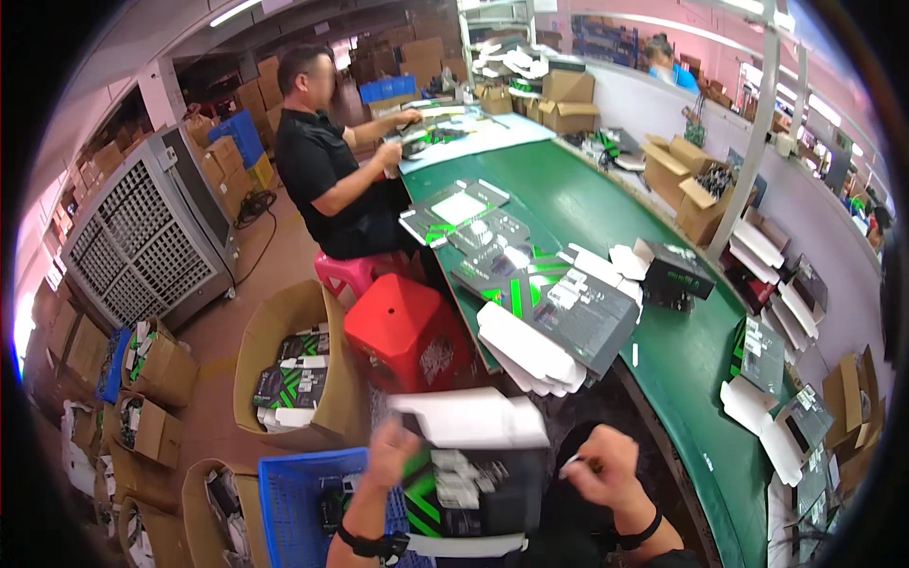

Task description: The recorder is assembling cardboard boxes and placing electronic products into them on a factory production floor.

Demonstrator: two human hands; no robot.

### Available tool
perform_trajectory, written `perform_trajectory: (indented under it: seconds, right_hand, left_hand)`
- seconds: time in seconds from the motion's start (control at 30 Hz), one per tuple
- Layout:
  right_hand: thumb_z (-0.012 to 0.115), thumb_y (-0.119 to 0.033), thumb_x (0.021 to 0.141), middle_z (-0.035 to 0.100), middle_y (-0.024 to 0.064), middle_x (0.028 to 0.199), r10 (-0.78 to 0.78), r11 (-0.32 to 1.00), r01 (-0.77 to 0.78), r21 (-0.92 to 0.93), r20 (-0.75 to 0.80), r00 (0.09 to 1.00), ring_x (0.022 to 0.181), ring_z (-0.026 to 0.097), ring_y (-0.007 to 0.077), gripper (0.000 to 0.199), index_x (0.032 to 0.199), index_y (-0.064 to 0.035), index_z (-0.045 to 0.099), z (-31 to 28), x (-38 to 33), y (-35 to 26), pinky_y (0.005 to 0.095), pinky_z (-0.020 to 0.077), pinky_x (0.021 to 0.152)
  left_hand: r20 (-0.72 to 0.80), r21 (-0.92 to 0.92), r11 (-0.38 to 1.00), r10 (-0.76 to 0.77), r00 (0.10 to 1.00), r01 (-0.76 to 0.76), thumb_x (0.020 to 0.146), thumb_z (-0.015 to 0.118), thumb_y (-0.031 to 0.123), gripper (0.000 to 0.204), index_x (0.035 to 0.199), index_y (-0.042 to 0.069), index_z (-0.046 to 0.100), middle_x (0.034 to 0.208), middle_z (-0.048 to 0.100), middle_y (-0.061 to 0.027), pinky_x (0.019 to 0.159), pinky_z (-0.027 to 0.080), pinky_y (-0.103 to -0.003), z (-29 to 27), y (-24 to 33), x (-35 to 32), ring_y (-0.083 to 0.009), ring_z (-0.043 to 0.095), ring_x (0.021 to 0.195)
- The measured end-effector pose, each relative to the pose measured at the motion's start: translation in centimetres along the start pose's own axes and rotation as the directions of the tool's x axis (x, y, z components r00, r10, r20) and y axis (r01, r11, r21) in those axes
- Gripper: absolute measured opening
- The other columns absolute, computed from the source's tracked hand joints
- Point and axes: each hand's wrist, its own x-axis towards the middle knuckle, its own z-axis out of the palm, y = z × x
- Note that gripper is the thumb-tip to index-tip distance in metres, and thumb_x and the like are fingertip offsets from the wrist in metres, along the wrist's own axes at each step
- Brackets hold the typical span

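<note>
My left hand [391, 456] grips the left edge of a black and green printed carton [471, 478] with white flaps, held over my lap. My right hand [600, 470] is curled beside the carton's right edge, pinching a small white piece; it is blurred. A stack of flat black and green cartons [559, 303] and white folded sheets [526, 352] lies on the green table [686, 369] just ahead of me.
A red stool [407, 331] and an open cardboard box [294, 374] of packed items stand to my left, with a blue crate [294, 502] below. A person in black sits working at the table's far end. Cardboard boxes line the right side.
</note>
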Motion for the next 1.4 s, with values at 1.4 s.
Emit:
perform_trajectory:
  seconds: [1.4]
  right_hand:
    - [0.082, -0.027, 0.079, 0.039, -0.0036, 0.062, -0.474, 0.743, 0.420, -0.520, 0.034, 0.880, 0.052, 0.046, 0.0114, 0.027, 0.074, -0.0139, 0.058, 2.8, 7.7, 2.3, 0.0270, 0.0365, 0.044]
  left_hand:
    - [0.528, -0.257, -0.484, 0.655, 0.541, 0.837, 0.102, 0.046, 0.017, 0.005, 0.098, 0.016, 0.049, 0.075, 0.055, 0.0067, 0.097, 0.029, -0.035, 22.5, -7.3, -3.9, -0.0084, 0.049, 0.077]
